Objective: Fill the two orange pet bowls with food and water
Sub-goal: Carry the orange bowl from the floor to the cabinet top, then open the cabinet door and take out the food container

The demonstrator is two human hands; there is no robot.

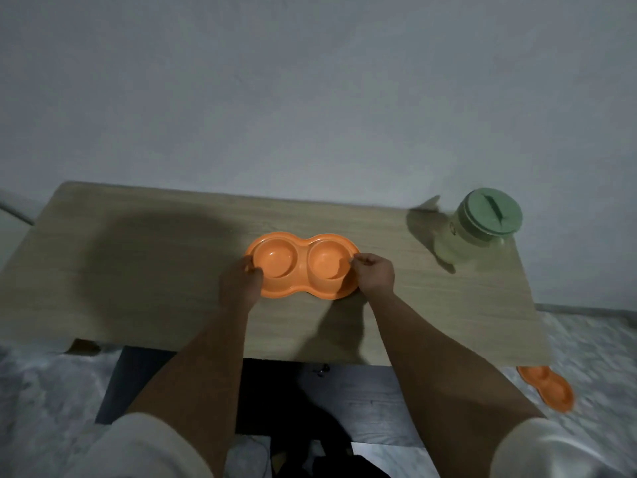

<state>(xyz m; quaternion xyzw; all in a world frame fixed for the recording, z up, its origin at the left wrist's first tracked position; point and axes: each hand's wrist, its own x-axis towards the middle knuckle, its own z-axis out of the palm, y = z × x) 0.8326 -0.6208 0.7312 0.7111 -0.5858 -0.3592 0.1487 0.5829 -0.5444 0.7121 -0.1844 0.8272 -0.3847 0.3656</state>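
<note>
An orange double pet bowl sits in the middle of the wooden table; both of its round wells look empty. My left hand grips its left rim, thumb over the edge. My right hand pinches the right rim, fingers curled at the right well's edge. A second orange double bowl lies on the floor beyond the table's front right corner, partly hidden by the tabletop.
A pale jug with a green lid stands at the table's back right, close to the wall. The table's left half lies in shadow. A marbled floor surrounds the table; a dark mat lies under it.
</note>
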